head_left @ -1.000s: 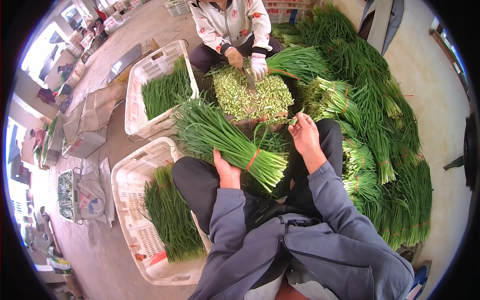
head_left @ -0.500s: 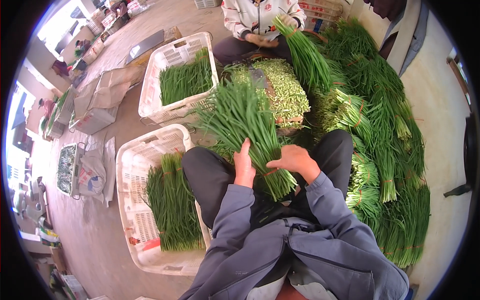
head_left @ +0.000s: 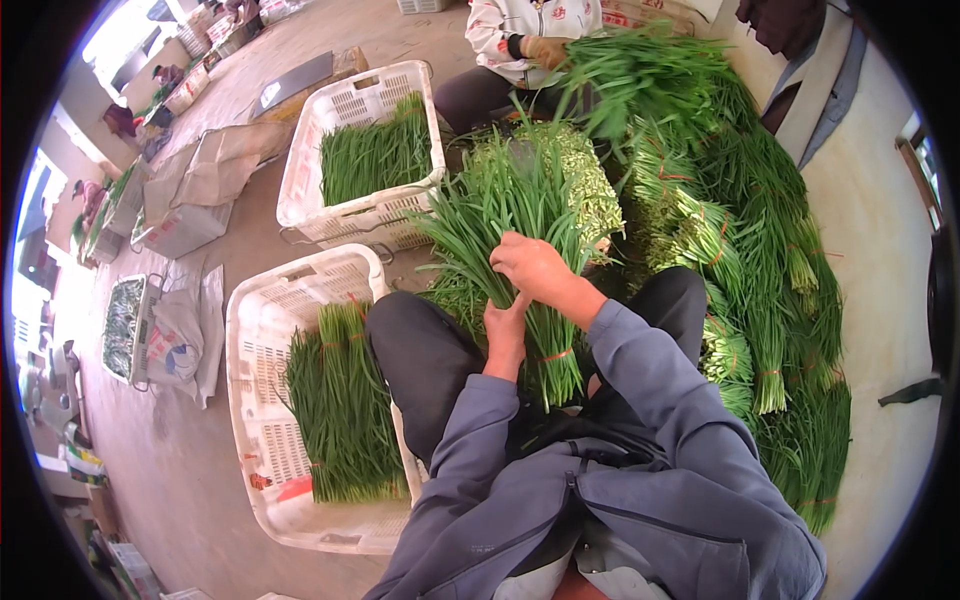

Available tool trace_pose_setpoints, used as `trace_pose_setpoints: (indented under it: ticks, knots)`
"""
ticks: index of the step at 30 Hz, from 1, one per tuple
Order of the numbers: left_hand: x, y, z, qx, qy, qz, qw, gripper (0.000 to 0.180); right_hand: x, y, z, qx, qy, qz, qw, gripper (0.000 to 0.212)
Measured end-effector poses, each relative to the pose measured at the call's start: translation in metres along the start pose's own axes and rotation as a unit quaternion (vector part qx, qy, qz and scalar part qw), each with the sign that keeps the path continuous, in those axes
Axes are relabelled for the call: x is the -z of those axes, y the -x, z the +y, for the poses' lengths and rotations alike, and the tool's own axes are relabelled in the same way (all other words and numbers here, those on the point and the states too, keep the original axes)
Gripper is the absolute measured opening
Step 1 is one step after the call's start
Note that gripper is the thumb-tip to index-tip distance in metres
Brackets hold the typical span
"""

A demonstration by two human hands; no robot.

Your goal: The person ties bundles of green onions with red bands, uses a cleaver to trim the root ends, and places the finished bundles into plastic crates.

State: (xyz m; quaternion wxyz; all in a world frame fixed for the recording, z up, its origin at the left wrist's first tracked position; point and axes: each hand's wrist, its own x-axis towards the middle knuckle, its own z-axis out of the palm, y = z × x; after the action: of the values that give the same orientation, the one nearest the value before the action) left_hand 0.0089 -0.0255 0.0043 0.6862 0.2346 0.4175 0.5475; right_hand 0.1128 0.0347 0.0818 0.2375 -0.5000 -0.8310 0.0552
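On my lap I hold a tied bundle of long green chives (head_left: 520, 230), leaves pointing away from me, a red band near its cut end. My left hand (head_left: 505, 330) grips the stalks from underneath. My right hand (head_left: 535, 268) is closed over the top of the bundle just above it. A white plastic crate (head_left: 262, 330) at my left knee holds bundled chives laid flat.
A second white crate (head_left: 340, 110) of chives stands farther off. A big heap of tied chive bundles (head_left: 760, 260) fills the floor on my right. Opposite me a seated person (head_left: 520, 40) holds another bunch. Sacks and small trays lie far left.
I have swung the bundle upright on my lap, leaves now pointing away. My right hand has moved onto its top, and my left has shifted under the stalks.
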Motion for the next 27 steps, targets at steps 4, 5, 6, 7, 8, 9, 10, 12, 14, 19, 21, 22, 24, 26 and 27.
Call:
trace_pose_setpoints:
  ticks: [4, 5, 6, 7, 8, 9, 10, 12, 14, 19, 21, 22, 24, 26, 27]
  knots:
    - [-0.004, 0.0, -0.001, 0.002, 0.023, 0.002, 1.0, 0.041, 0.033, -0.006, -0.007, -0.243, -0.423, 0.116, 0.865, 0.012]
    - [-0.003, -0.004, -0.004, -0.012, 0.002, 0.001, 1.0, 0.039, 0.049, -0.005, -0.012, -0.243, -0.44, 0.084, 0.86, 0.014]
    - [-0.003, -0.007, -0.007, -0.025, -0.02, -0.003, 0.999, 0.036, 0.064, 0.0, -0.013, -0.245, -0.456, 0.056, 0.854, 0.016]
    - [-0.004, -0.009, -0.009, -0.027, -0.023, 0.003, 0.999, 0.034, 0.072, 0.008, -0.015, -0.213, -0.451, 0.037, 0.866, 0.019]
    - [-0.002, -0.011, -0.007, -0.028, -0.021, 0.005, 0.999, 0.034, 0.077, 0.016, -0.016, -0.212, -0.452, 0.034, 0.866, 0.019]
    - [0.002, -0.013, -0.004, -0.024, -0.009, 0.012, 1.0, 0.033, 0.081, 0.025, -0.014, -0.215, -0.423, -0.055, 0.878, 0.025]
    - [0.003, -0.014, -0.002, -0.018, 0.007, 0.02, 1.0, 0.032, 0.086, 0.038, -0.012, -0.217, -0.388, -0.147, 0.884, 0.03]
    - [0.009, -0.015, 0.005, -0.013, 0.065, 0.016, 0.998, 0.03, 0.075, 0.065, -0.006, -0.219, -0.137, -0.165, 0.952, 0.043]
    - [0.006, -0.016, 0.004, -0.002, 0.106, 0.001, 0.994, 0.035, 0.068, 0.099, -0.001, -0.331, -0.062, -0.212, 0.917, 0.055]
    - [-0.01, -0.005, 0.016, 0.15, 0.206, -0.082, 0.963, 0.046, 0.028, 0.141, 0.027, -0.374, -0.528, -0.211, 0.732, 0.071]
    - [-0.006, 0.004, 0.029, 0.173, 0.217, -0.123, 0.953, 0.052, 0.03, 0.126, 0.023, -0.364, -0.549, -0.176, 0.732, 0.064]
    - [-0.007, 0.006, 0.038, 0.161, 0.213, -0.145, 0.953, 0.052, 0.033, 0.117, 0.025, -0.365, -0.551, -0.167, 0.732, 0.062]
    - [-0.002, 0.014, 0.054, 0.121, 0.195, -0.181, 0.956, 0.054, 0.041, 0.115, 0.022, -0.42, -0.581, -0.132, 0.684, 0.057]
    - [0.007, 0.029, 0.08, 0.097, 0.173, -0.182, 0.963, 0.055, 0.064, 0.095, -0.009, -0.414, -0.619, -0.101, 0.66, 0.057]
    - [0.012, 0.035, 0.088, 0.015, 0.094, -0.185, 0.978, 0.058, 0.072, 0.085, -0.022, -0.406, -0.628, -0.091, 0.657, 0.059]
